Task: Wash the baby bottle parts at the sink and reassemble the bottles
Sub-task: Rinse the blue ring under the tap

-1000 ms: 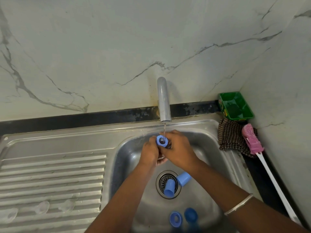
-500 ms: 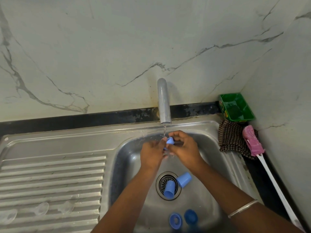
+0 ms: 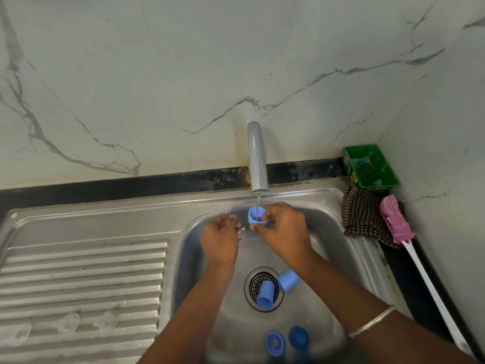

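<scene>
At the near edge of the sink [image 3: 328,206] two round blue pieces lie on the steel floor: a blue ring [image 3: 274,343] with a hole in it, and a darker blue lid [image 3: 298,337] just beside it on the right. A bit farther in, two light blue caps sit at the drain [image 3: 252,285]. One cap [image 3: 265,295] lies right on the drain, and the other cap [image 3: 288,280] lies tipped on its side at the drain's right edge. On the left, three clear soft teats [image 3: 68,322] rest in a row on the ribbed draining board [image 3: 78,271]. Two bare arms reach in over the bowl, and the right wrist wears a thin silver bangle [image 3: 372,321]. The left hand [image 3: 220,237] has its fingers curled, and something wet and shiny shows at the fingertips, but I cannot tell if it holds anything. The right hand [image 3: 284,229] pinches a small blue cup piece [image 3: 256,216] with fingers and thumb. It is held up under the tap [image 3: 257,158], and a thin stream of water [image 3: 258,203] runs into it. To the right, a checked cloth [image 3: 362,214] lies on the sink edge, with a pink brush [image 3: 396,222] on a long white handle beside it. Farther back in the corner sits a green tub [image 3: 371,166], against the marble wall [image 3: 183,74].
</scene>
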The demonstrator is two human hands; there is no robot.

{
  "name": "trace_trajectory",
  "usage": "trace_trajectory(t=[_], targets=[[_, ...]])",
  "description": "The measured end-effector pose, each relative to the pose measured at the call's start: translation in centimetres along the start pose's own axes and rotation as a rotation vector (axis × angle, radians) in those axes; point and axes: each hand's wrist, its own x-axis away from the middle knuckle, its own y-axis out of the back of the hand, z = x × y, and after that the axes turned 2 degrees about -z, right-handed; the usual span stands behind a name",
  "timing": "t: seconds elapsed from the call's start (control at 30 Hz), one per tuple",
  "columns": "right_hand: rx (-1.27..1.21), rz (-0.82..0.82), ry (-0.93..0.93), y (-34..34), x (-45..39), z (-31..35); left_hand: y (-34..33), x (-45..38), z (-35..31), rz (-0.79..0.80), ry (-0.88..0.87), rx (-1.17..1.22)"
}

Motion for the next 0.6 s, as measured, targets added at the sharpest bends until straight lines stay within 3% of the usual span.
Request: trace_trajectory(t=[0.13,0.33,0.6], targets=[[-0.013,0.095,0.100,0.0,0.9,0.4,-0.6,0.2,-0.2,0.108,0.155,0.075],[0.041,0.042,-0.004,0.2,0.8,-0.1,-2.3,0.8,-1.7,0.314,0.328,0.148],[-0.216,0.011,-0.094,2.0,-1.2,-0.4,-3.4,0.8,-3.1,0.357,0.437,0.289]])
